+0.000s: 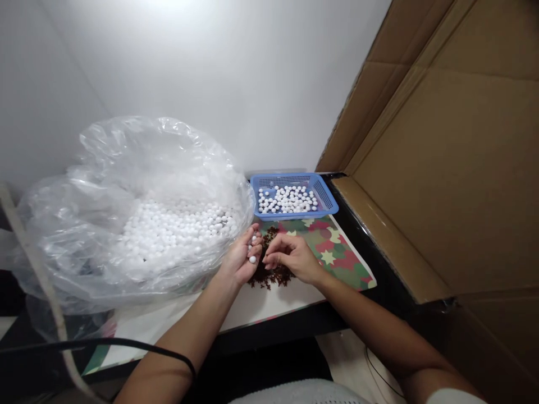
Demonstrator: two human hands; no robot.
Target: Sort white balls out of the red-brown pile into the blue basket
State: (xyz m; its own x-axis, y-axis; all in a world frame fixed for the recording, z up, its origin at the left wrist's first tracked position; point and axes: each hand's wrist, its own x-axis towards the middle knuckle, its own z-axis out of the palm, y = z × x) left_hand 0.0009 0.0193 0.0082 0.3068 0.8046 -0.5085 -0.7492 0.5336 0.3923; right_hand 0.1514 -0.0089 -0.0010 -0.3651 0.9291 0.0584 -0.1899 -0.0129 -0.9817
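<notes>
My left hand (244,255) is cupped palm up, its fingers curled around a few small white balls (252,259). Close to its right, my right hand (295,258) has thumb and forefinger pinched together; what they hold, if anything, is too small to make out. Under both hands lies a loose pile of small reddish-brown pieces (269,278), partly hidden by the fingers. To the left, a large clear plastic bag (164,134) gapes around a heap of white balls (172,235). Behind my hands, a blue basket (326,196) contains more white balls (290,199).
A camouflage-patterned sheet (337,252) covers part of the black table (269,331). Tall cardboard (455,157) closes in the right side, and a white wall (252,84) stands behind. A black cable (126,341) crosses over my left forearm; a pale cord (46,286) hangs at far left.
</notes>
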